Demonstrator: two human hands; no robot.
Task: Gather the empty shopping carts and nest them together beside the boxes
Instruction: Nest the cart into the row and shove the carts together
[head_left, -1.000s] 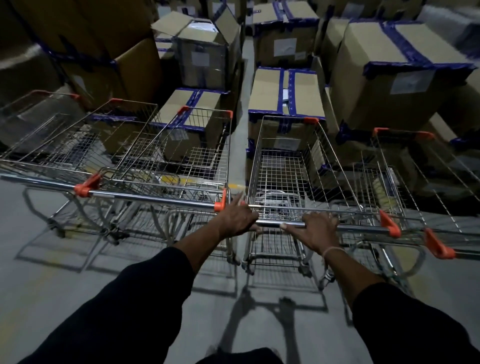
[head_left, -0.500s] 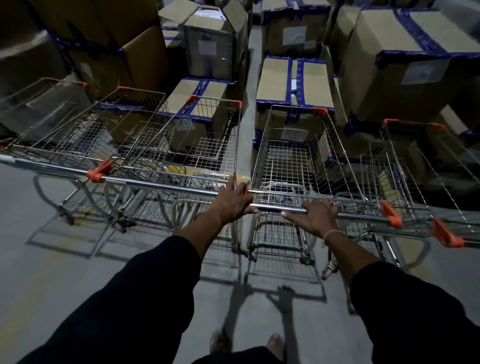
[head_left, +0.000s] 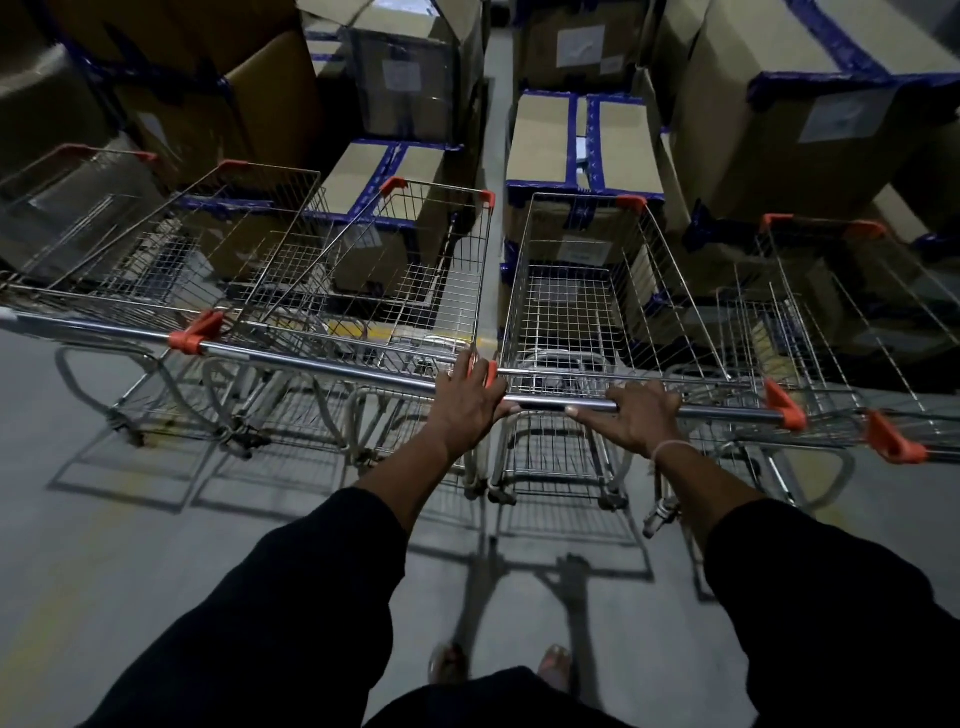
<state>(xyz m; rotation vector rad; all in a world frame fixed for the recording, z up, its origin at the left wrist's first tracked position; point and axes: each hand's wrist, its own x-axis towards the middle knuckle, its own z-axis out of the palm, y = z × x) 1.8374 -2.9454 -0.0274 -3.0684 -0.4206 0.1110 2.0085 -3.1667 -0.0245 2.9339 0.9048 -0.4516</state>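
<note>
Gripping the centre cart's (head_left: 582, 312) handle with both hands, left (head_left: 467, 402) and right (head_left: 641, 418), you have carts (head_left: 291, 270) nested at left; this one remains unnested beside the boxes (head_left: 584, 140)

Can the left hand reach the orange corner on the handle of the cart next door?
Probably yes. The left hand grips the middle cart's handle right beside that orange end cap, and nothing lies between them.
</note>
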